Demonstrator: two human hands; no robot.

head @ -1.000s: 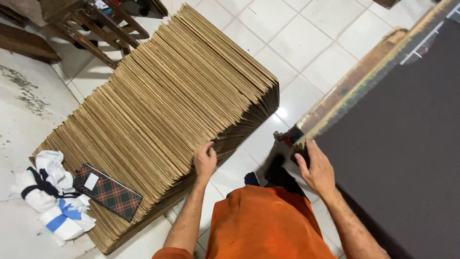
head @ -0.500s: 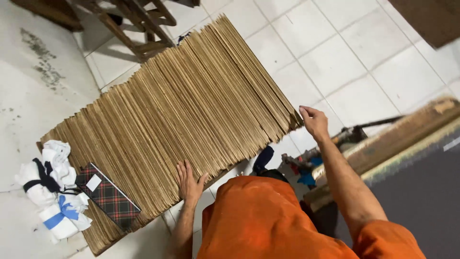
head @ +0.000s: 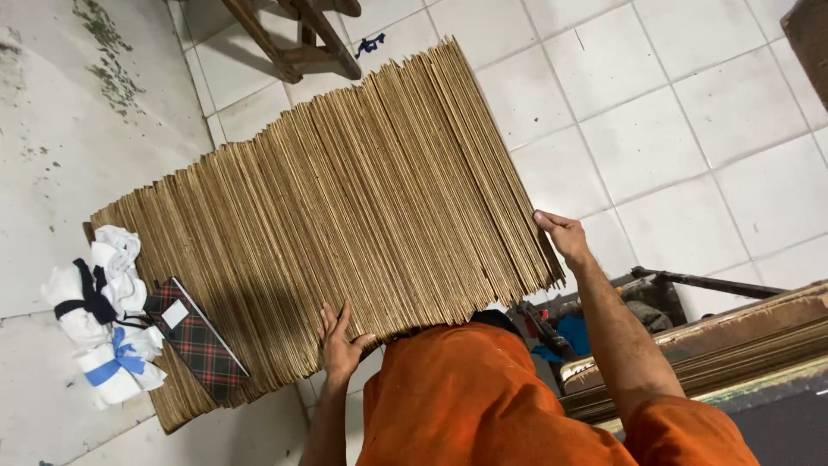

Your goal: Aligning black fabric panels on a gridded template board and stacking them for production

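Two hands on the cardboard stack (head: 345, 233): my left hand (head: 339, 343) flat against its near edge, fingers apart; my right hand (head: 565, 237) cupping the far-right end sheet (clamped on nothing). Squaring step, I judge; next needs an even inward push. Plaid box (head: 197, 339) sits left.

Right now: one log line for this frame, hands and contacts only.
left hand: flat on near edge of cardboard sheet stack | right hand: on stack's right end | plaid case, white cloth bundle: on stack's left end
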